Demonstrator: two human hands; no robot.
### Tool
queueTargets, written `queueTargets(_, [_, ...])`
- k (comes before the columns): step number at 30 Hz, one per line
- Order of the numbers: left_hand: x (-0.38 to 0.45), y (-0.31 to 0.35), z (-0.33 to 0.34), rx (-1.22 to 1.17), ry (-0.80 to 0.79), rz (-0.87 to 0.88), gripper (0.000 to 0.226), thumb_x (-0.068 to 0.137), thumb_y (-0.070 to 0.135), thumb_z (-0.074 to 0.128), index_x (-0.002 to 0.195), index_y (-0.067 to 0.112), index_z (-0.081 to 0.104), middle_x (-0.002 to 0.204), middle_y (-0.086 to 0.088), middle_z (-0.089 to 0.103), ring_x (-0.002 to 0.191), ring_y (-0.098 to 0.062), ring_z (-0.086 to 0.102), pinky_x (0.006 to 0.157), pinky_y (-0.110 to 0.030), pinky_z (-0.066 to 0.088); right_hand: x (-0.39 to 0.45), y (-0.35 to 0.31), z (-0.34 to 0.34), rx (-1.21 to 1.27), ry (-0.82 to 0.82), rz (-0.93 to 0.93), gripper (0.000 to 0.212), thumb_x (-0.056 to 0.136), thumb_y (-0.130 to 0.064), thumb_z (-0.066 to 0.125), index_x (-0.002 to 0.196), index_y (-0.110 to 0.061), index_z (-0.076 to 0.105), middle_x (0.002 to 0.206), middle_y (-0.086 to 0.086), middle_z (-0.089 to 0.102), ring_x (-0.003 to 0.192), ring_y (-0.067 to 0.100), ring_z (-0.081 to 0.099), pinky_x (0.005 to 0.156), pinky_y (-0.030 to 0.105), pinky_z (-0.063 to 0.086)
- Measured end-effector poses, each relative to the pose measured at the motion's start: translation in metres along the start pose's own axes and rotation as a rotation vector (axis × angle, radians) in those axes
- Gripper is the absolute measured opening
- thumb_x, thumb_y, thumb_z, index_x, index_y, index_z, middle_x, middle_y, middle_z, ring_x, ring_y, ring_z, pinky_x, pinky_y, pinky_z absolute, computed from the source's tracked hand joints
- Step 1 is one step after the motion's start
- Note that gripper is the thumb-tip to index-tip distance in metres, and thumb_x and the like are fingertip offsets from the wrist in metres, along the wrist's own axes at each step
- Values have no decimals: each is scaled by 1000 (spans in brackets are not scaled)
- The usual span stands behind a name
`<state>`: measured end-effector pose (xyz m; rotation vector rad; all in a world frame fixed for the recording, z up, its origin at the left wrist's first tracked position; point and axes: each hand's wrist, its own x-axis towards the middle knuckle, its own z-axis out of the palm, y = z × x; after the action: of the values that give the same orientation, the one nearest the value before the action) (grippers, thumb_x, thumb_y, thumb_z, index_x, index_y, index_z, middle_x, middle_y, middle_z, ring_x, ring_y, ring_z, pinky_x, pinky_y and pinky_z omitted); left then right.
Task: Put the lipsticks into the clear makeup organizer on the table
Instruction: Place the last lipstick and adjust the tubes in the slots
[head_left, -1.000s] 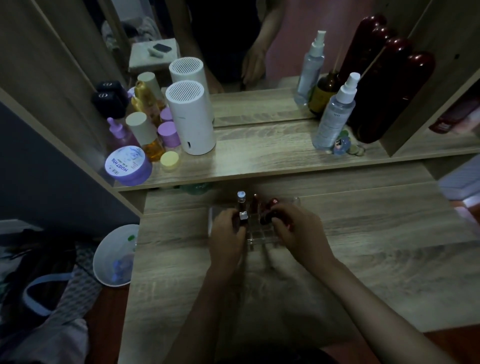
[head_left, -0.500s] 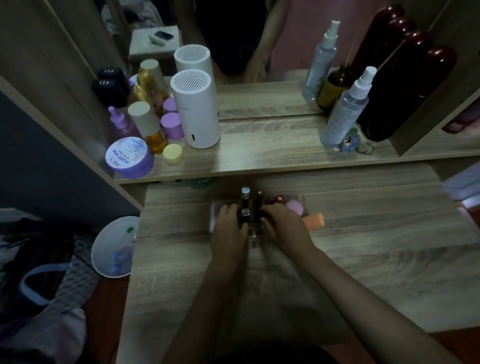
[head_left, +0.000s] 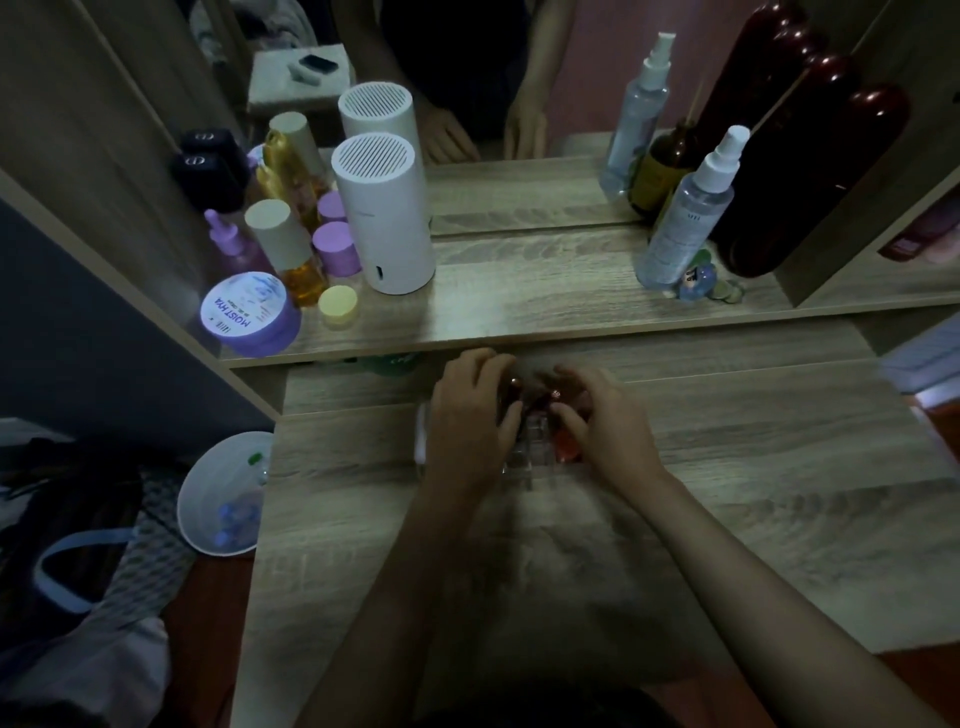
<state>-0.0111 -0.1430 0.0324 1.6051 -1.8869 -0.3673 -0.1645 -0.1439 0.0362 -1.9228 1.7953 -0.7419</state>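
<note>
Both hands shifted farther over clear organizer (head_left: 524, 452); left hand (head_left: 467, 426) and right hand (head_left: 602, 421) curled around lipsticks (head_left: 540, 400).

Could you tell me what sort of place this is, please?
Probably a dressing table in a bedroom: a mirror behind the shelf, skincare jars and spray bottles lined along it.

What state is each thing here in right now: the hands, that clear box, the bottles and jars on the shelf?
Left hand: curled over the organizer; hold hidden.
Right hand: curled over it too; hold hidden.
Clear plastic makeup organizer: on the table, mostly covered.
Orange-red lipstick: inside the organizer.
Clear spray bottle with white nozzle: upright, capped.
Round purple cream jar: tilted, lid on.
</note>
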Motion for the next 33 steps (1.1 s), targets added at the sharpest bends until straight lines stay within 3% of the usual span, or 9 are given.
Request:
queueTargets(3, [9, 2, 3, 95, -94, 27, 48, 79, 19, 67, 125, 11, 55, 127, -13, 57, 116, -27, 52, 97, -37, 44, 5, 2, 8, -25, -47, 16, 27, 81, -9, 64, 109, -9, 63, 105, 17, 68, 97, 33, 61, 83, 38, 46])
queueTargets(9, [20, -5, 7, 271, -177, 58, 27, 88, 25, 54, 112, 15, 60, 114, -7, 64, 105, -25, 55, 91, -34, 37, 20, -6, 13, -107, -85, -13, 21, 84, -14, 61, 104, -9, 64, 102, 16, 70, 95, 32, 62, 81, 39, 48])
queueTargets(29, [20, -11, 11, 190, -145, 27, 24, 84, 23, 61, 106, 14, 62, 105, -8, 68, 96, -26, 60, 85, -37, 40, 18, -3, 10, -42, -102, 15, 33, 79, -16, 68, 111, -12, 62, 105, 14, 71, 96, 30, 64, 82, 38, 51])
queueTargets(33, [20, -13, 8, 147, -135, 16, 29, 82, 23, 65, 109, 15, 62, 107, -8, 68, 98, -25, 60, 85, -36, 41, 22, -6, 12, -38, -88, -3, 21, 81, -16, 65, 102, -12, 65, 99, 14, 72, 93, 31, 64, 77, 40, 51])
